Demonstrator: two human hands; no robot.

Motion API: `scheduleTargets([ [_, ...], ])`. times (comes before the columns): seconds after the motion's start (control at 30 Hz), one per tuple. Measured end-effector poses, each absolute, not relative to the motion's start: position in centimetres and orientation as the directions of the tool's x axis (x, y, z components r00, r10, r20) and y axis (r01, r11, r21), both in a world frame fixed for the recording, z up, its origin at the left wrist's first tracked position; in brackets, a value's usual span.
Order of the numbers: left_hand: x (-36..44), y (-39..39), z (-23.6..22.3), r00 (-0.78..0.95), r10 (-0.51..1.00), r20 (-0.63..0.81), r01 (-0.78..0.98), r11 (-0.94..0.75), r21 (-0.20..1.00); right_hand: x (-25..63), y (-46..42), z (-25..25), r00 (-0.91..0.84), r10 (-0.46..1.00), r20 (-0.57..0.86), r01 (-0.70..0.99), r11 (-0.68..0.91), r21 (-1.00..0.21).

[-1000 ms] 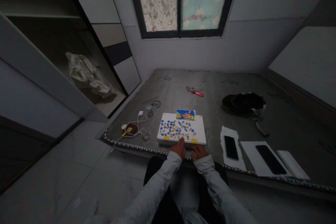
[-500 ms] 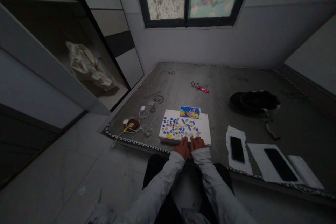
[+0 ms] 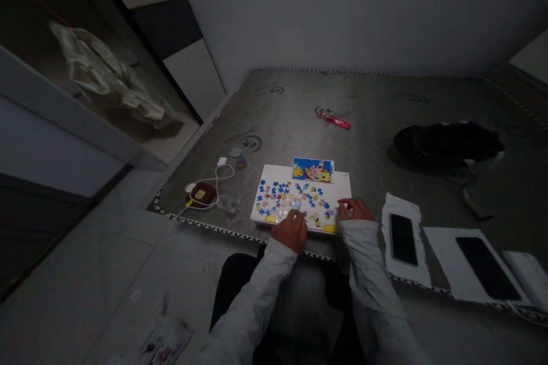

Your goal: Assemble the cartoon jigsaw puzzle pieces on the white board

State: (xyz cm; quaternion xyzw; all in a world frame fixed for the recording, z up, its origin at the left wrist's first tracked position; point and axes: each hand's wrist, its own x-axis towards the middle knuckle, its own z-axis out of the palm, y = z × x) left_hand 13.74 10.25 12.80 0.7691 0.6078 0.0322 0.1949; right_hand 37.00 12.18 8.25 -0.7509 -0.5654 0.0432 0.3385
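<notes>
Loose jigsaw puzzle pieces (image 3: 280,189), mostly blue and yellow, lie scattered over a flat white box (image 3: 342,182). A picture card (image 3: 313,170) with cartoon figures lies at the box's far edge. My left hand (image 3: 291,231) is at the near edge, its fingers curled together over the pieces; whatever is between the fingertips is too small to make out. At the right edge of the box is my right hand (image 3: 356,210), thumb and forefinger slightly apart, with nothing visible between them. Near the front edge, between the hands, lies a small joined yellow section (image 3: 315,218).
The box rests on a grey mattress (image 3: 291,120). Left of it are a white cable (image 3: 218,177), a brown object (image 3: 203,195) and a small jar (image 3: 238,158). Phones (image 3: 403,239) on white sheets, a black bag (image 3: 454,145) and a red item (image 3: 336,120) lie around.
My hands have moved apart: the right went to the box's right edge, the left stays at the near edge. The view has tilted down.
</notes>
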Motion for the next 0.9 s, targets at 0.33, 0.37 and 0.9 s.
scheduleTargets([
  [0.33, 7.9, 18.9, 19.4, 0.081, 0.986, -0.145, 0.96, -0.038, 0.278, 41.0, 17.4, 12.8, 0.396, 0.891, 0.22, 0.817, -0.233, -0.527],
  [0.37, 7.4, 19.8, 19.9, 0.09, 0.98, -0.175, 0.966, -0.043, 0.257, 41.1, 17.6, 13.1, 0.388, 0.896, 0.215, 0.821, -0.23, -0.523],
  [0.9, 3.4, 20.9, 18.2, 0.095, 0.957, -0.274, 0.974, -0.033, 0.224, 43.5, 15.8, 11.7, 0.198, 0.98, 0.014, 0.936, -0.185, -0.3],
])
